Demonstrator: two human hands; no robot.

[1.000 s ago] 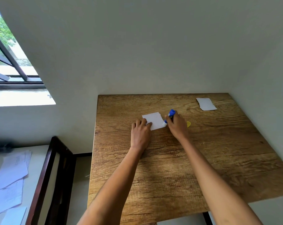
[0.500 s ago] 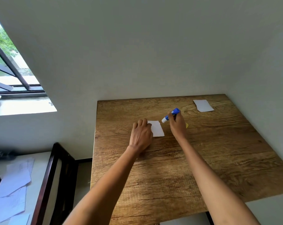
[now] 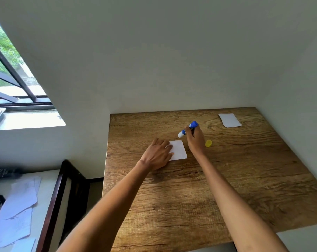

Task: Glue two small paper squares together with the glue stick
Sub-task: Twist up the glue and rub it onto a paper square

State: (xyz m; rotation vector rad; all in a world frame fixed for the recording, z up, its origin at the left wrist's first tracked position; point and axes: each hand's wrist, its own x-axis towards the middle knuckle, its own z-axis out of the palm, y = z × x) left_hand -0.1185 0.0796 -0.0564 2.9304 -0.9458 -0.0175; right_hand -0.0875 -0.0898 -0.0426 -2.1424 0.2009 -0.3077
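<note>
The wooden worktop [image 3: 226, 188] fills the lower right of the view, set into a corner of pale wall, and carries everything the task needs. The left hand [image 3: 158, 154] lies flat with its fingers spread on the left part of the near square [image 3: 178, 150], pinning it to the wood near the worktop's middle. The right hand [image 3: 195, 138] is closed around the blue glue stick [image 3: 188, 129], which is tilted with its white tip pointing down and left, just beyond the square's far right corner and seemingly lifted clear of the paper. The second square [image 3: 229, 120] lies well apart, near the far right corner of the worktop. The yellow cap [image 3: 208, 143] sits on the wood just right of the right hand, so the stick is uncapped. The step in hand looks like spreading glue on the pinned square, though whether any glue is already on the paper cannot be told. To do it well, the left hand should hold the sheet firmly while strokes run away from the held side toward the free edges, with light pressure so the thin paper does not buckle or drag, covering corners before the second square is fetched and laid squarely on top.
</note>
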